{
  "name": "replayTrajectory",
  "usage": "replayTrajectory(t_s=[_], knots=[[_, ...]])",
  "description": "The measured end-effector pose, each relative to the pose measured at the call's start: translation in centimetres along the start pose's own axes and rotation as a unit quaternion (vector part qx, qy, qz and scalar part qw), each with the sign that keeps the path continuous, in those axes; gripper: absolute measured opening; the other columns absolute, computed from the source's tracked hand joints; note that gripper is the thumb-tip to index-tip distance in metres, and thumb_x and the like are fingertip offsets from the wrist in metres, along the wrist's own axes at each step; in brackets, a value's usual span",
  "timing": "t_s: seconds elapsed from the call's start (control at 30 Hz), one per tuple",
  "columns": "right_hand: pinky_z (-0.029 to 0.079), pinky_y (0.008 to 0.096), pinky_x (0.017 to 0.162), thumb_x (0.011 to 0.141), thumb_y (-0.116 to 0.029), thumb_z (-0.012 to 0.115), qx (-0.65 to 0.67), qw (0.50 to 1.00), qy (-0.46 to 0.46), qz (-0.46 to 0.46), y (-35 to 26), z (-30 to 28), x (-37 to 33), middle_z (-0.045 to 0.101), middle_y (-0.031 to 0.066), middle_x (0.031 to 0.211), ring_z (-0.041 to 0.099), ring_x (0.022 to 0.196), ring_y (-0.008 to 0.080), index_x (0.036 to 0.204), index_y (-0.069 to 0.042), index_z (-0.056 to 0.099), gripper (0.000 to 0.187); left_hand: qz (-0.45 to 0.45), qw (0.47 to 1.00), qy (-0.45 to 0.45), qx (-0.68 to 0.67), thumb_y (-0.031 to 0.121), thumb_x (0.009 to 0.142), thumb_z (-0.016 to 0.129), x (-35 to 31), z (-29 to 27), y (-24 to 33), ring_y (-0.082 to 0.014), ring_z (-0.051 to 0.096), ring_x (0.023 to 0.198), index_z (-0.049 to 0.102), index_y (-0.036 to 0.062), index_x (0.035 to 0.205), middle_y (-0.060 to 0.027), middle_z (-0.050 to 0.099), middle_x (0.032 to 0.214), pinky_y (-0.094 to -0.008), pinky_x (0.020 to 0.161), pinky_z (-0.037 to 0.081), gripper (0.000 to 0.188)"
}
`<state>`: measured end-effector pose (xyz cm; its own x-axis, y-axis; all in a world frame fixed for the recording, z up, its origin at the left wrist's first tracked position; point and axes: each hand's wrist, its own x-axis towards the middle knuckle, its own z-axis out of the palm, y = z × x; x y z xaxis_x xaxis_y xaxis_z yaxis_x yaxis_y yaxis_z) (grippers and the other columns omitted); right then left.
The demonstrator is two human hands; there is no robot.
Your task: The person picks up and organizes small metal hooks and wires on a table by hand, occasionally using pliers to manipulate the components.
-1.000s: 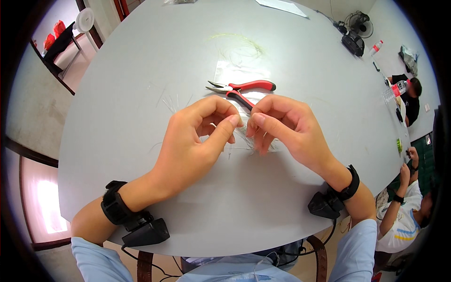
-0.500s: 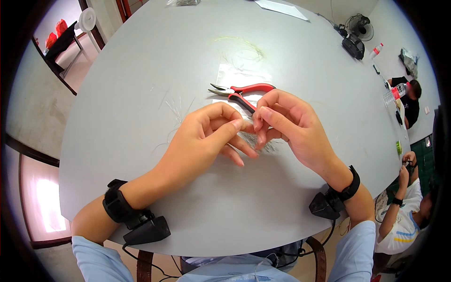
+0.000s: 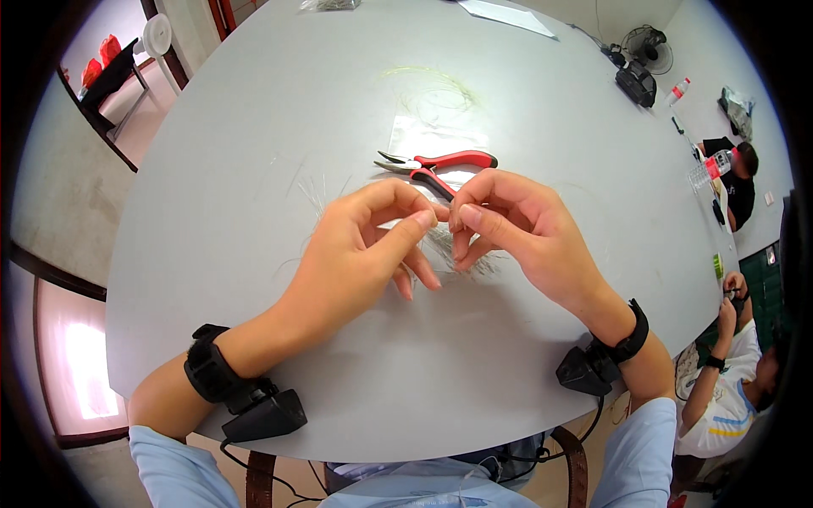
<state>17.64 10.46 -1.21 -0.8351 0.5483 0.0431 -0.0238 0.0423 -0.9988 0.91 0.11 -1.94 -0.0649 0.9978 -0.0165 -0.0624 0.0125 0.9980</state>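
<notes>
Silvery strands (image 3: 440,240) | partly hidden behind half-curled hands (image 3: 343,254) (image 3: 533,233) | anything pinched: cannot tell

The left hand (image 3: 364,245) and right hand (image 3: 525,224) are seen bare. A light blue shirt (image 3: 389,491) is worn; its left sleeve (image 3: 178,466) and right sleeve (image 3: 637,453) are ended near the elbows. Each wrist is banded by 1 black strap (image 3: 210,362). 2 black, angular housings (image 3: 264,416) are attached to the straps, each fitted with 1 thin black cable (image 3: 601,412).

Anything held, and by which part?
Cannot be told: left hand and right hand look pinched; anything in them is too fine to see. Pliers unheld.
</notes>
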Motion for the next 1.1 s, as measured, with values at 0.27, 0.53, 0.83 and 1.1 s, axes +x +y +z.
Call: replayTrajectory(t_s=[0.27, 0.53, 0.83, 1.1], knots=[[0.052, 0.0267, 0.064, 0.093, -0.014, 0.048, 0.018, 0.999, -0.021, 0.026, -0.2, -0.2, -0.2, 0.057, 0.0043, 0.085, 0.058, 0.073, 0.0110, 0.093, -0.001, 0.054, 0.014, -0.116, 0.981, -0.078, -0.134, 0.018, 0.092, 0.049, 0.0, 0.6, 0.1, -0.0151, 0.061, 0.068, 0.051, 0.0019, 0.092, -0.0086, 0.059, 0.086, -0.0253, 0.059, 0.050, 0.016], [0.047, 0.0237, 0.054, 0.092, -0.016, 0.050, 0.034, 0.996, -0.034, 0.080, -1.2, -0.3, -0.3, 0.058, 0.0041, 0.073, 0.054, 0.057, 0.0090, 0.090, -0.003, 0.053, 0.014, 0.034, 0.999, -0.002, -0.019, 0.011, 0.090, 0.050, -0.2, 0.4, 0.4, -0.0067, 0.046, 0.059, 0.050, 0.0028, 0.089, -0.0003, 0.050, 0.075, -0.0216, 0.055, 0.041, 0.008], [0.046, 0.0228, 0.051, 0.091, -0.015, 0.050, 0.138, 0.983, -0.078, 0.097, -1.0, -0.9, 0.0, 0.053, 0.0019, 0.066, 0.052, 0.055, 0.0092, 0.088, -0.003, 0.052, 0.013, 0.136, 0.985, 0.043, 0.101, 0.001, 0.087, 0.050, -0.3, 0.7, 0.3, -0.0047, 0.043, 0.062, 0.048, 0.0006, 0.085, 0.0006, 0.047, 0.070, -0.0204, 0.053, 0.036, 0.003], [0.047, 0.0235, 0.052, 0.089, -0.010, 0.051, 0.015, 0.997, -0.045, 0.054, -1.2, -0.8, 0.0, 0.053, 0.0024, 0.065, 0.052, 0.056, 0.0093, 0.089, -0.001, 0.053, 0.010, 0.185, 0.972, 0.055, 0.136, 0.000, 0.085, 0.050, 0.1, 0.5, -0.2, -0.0052, 0.041, 0.058, 0.047, 0.0016, 0.081, -0.0001, 0.045, 0.065, -0.0209, 0.050, 0.034, 0.005]])
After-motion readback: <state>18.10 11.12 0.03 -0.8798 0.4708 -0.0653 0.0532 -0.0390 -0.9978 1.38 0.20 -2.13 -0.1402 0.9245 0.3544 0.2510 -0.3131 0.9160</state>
